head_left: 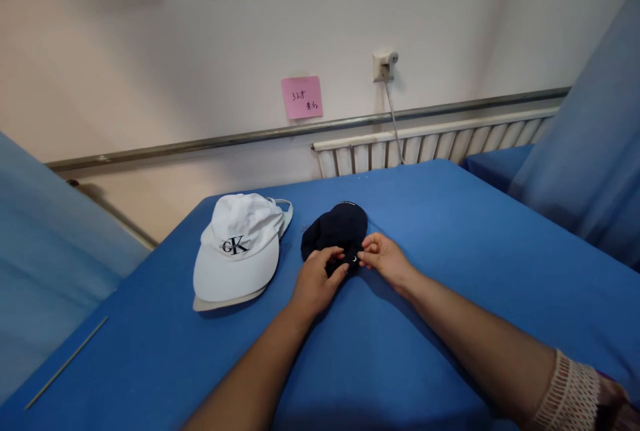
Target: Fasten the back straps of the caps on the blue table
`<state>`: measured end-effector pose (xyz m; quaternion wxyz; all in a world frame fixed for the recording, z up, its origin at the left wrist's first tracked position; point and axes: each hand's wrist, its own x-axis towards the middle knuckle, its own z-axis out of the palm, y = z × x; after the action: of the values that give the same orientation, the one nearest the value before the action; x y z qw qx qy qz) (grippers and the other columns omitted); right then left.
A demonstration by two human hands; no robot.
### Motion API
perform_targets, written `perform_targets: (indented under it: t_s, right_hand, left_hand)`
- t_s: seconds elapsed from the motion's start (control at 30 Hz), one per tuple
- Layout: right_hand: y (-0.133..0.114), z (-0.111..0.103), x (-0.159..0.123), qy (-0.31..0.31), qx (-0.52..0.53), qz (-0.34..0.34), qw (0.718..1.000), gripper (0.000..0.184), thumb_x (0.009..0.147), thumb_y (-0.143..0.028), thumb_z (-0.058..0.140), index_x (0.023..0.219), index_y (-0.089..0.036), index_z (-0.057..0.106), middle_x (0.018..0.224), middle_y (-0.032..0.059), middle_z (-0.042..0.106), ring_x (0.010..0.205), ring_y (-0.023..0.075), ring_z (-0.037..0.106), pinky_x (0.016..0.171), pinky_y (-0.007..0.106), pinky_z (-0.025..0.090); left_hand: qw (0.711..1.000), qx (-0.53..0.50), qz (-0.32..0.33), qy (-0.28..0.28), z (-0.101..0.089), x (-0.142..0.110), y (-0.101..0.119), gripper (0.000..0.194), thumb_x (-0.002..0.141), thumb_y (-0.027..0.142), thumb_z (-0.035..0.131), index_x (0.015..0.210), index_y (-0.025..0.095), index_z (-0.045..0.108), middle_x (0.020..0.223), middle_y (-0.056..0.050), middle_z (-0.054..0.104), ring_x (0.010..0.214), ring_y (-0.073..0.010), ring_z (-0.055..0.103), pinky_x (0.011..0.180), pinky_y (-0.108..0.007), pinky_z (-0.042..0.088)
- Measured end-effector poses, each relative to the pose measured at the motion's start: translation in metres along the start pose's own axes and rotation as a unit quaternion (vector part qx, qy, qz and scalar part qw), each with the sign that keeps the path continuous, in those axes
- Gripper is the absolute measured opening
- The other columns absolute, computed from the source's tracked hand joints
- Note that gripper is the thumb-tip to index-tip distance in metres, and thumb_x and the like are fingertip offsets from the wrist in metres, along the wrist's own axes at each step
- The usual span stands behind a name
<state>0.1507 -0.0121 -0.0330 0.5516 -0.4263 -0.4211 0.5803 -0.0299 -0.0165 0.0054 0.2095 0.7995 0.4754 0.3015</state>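
Note:
A black baseball cap [333,226] lies on the blue-covered table, its brim pointing away from me. My left hand [317,279] grips the cap's near edge between thumb and fingers. From the right, my right hand [384,258] pinches the same edge beside a small light, curved mark, perhaps part of a buckle. Part of the near edge is hidden by my fingers. To the left sits a white baseball cap [240,234] with dark letters on its front, its brim toward me. Beneath that brim a beige brim [227,302] sticks out, so caps are stacked there.
A thin stick [67,361] lies at the table's left side. Blue curtains [47,251] hang on both sides. Behind the table [430,218] are a metal rail [215,142], a white radiator [425,144], a pink note [302,97] and a plugged-in socket [383,66].

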Motion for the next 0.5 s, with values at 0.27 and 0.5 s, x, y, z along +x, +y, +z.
perform_targets:
  t_s: [0.27,0.5]
  right_hand:
    - [0.014,-0.004,0.005,0.047,-0.157,-0.075,0.984,0.021,0.07,-0.024,0.066,0.083,-0.023,0.05,0.067,-0.0056,0.056,0.06,0.0114,0.053,0.06,0.025,0.041]
    - [0.008,-0.003,-0.001,0.055,-0.248,-0.112,0.961,0.015,0.075,-0.023,0.064,0.086,-0.024,0.052,0.072,-0.0026,0.061,0.067,0.0144,0.058,0.065,0.028,0.044]
  left_hand:
    - [0.99,-0.126,-0.065,0.001,0.011,0.004,-0.006,0.023,0.076,0.024,0.065,0.099,0.019,0.069,0.093,-0.006,0.069,0.087,-0.0194,0.064,0.077,-0.032,0.051]
    - [0.975,-0.205,-0.085,0.006,0.01,0.006,-0.005,0.014,0.075,0.03,0.066,0.072,0.017,0.067,0.089,-0.005,0.065,0.083,-0.0179,0.061,0.078,-0.031,0.048]
